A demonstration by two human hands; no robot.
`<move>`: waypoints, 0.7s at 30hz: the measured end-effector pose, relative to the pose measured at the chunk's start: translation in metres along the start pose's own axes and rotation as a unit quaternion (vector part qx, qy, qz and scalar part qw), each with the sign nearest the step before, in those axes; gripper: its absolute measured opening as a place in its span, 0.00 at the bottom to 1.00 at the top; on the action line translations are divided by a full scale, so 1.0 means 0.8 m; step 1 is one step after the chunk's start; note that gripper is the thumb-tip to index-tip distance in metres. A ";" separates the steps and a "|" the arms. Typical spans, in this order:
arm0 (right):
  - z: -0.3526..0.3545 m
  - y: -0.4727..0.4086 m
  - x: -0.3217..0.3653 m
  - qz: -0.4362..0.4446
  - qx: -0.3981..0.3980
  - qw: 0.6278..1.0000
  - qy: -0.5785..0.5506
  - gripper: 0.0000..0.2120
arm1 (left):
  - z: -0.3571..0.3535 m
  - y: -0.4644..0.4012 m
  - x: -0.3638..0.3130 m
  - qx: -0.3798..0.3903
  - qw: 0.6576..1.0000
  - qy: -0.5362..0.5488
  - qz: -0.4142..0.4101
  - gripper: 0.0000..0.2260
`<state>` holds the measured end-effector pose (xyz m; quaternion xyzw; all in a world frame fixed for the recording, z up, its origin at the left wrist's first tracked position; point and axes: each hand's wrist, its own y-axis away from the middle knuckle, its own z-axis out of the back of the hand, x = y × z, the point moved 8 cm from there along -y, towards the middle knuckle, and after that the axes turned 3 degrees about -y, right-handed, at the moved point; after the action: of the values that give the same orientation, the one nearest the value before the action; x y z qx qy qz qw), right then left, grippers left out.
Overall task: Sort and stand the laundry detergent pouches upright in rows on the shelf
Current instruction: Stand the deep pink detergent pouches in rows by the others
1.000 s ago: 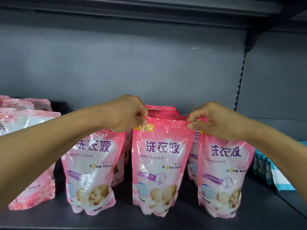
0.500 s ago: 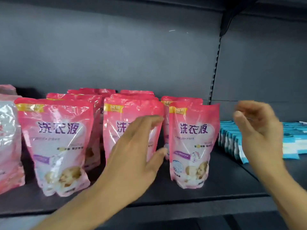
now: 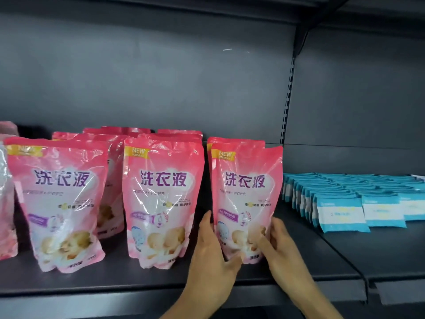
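Pink pouch [image 3: 247,199] looks soft, slippery and liquid-heavy; left hand [image 3: 212,252] and right hand [image 3: 279,247] cup its base with loosely spread fingers.

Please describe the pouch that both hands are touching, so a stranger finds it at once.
On the dark grey metal shelf, three glossy pink detergent pouches form the front row. It is the rightmost pink pouch, nearest the blue-and-white packets; only it has the left hand and right hand at its base.
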<state>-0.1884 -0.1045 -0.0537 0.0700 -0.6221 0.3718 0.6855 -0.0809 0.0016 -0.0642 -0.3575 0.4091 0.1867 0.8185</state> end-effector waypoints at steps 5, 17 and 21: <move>-0.003 0.002 0.001 0.006 0.009 1.000 -0.001 0.07 | 0.003 0.000 0.004 -0.039 0.999 -0.015 -0.006 0.40; -0.005 0.009 0.001 0.019 0.008 0.999 0.028 0.12 | 0.004 0.002 0.006 -0.042 0.997 -0.055 -0.020 0.33; -0.002 0.015 0.005 0.024 0.001 1.000 0.004 0.21 | 0.011 0.014 0.002 -0.049 0.997 -0.054 -0.033 0.36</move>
<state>-0.1946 -0.0934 -0.0551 0.0538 -0.6203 0.3889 0.6790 -0.0820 0.0157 -0.0663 -0.3999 0.3426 0.1985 0.8266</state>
